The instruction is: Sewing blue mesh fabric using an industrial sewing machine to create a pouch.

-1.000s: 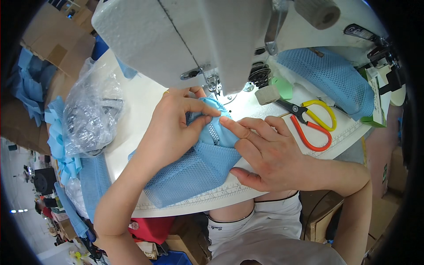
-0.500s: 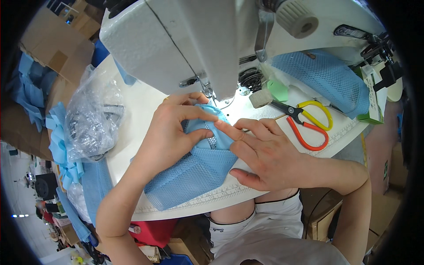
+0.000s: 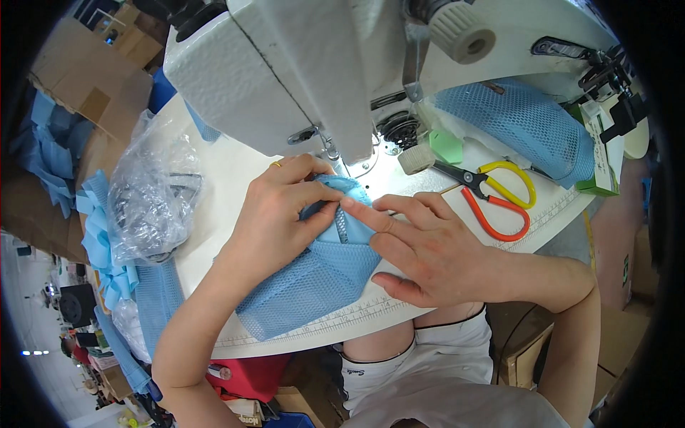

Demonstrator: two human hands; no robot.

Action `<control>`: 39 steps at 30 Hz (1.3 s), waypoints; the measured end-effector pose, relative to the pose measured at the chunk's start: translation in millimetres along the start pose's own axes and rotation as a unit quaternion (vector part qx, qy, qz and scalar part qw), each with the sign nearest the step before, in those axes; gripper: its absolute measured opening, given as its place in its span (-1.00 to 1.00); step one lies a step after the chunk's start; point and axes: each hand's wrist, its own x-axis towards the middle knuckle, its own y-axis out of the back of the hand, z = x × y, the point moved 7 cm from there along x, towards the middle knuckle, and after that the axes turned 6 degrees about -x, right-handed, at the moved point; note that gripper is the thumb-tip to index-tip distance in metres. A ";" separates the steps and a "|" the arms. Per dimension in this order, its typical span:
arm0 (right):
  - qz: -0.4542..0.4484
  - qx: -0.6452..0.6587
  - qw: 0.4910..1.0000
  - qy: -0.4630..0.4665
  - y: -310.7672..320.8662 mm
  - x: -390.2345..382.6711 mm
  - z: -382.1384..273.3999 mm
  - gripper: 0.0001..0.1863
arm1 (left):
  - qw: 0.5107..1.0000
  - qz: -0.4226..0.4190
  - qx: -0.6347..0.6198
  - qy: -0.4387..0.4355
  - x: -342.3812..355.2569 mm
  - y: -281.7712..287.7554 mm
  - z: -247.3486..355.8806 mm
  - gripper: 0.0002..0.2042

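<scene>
A piece of light blue mesh fabric (image 3: 307, 284) with a smooth blue band lies on the white sewing table, its far edge close to the needle area of the sewing machine (image 3: 314, 71). My left hand (image 3: 275, 214) pinches a fold of the band between thumb and index finger, its other fingers resting farther up by the presser foot. From the right, my right hand (image 3: 428, 250) lies partly on the cloth with fingers apart. Its index fingertip touches the band right beside the left fingertips. The needle tip is hard to make out.
Scissors (image 3: 492, 196) with red and yellow handles lie to the right, near another blue mesh piece (image 3: 524, 125) and a green-and-white box (image 3: 603, 150). A clear plastic bag (image 3: 153, 200) sits at left, beside blue strips (image 3: 96, 228) and a cardboard box (image 3: 85, 71). A ruler scale (image 3: 342, 314) runs along the table's front edge.
My left thumb has moved up to meet the index finger on the band. The right hand stays nearly in place, and the whole view has shifted slightly.
</scene>
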 end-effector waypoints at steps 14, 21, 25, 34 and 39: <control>0.002 0.013 1.000 -0.004 0.2 1.5 0.7 -0.63 | 0.996 0.007 -0.046 0.080 1.0 2.7 -11.8 -0.78; 0.013 0.034 0.999 -0.006 3.2 1.4 2.4 -0.63 | 0.997 -0.073 -0.028 0.004 4.6 2.1 -0.1 -0.77; 0.031 0.047 0.997 0.050 6.2 -1.5 2.9 -0.70 | 0.995 -0.085 -0.038 -0.025 6.1 0.6 -5.6 -0.80; -0.116 0.220 0.927 -0.281 5.5 36.1 37.8 -0.58 | 0.995 -0.090 -0.015 -0.048 14.8 -3.0 1.3 -0.92; -0.092 0.110 0.956 -0.254 -4.0 46.8 40.3 -0.64 | 0.995 -0.083 -0.034 -0.052 14.7 -4.0 -2.1 -0.92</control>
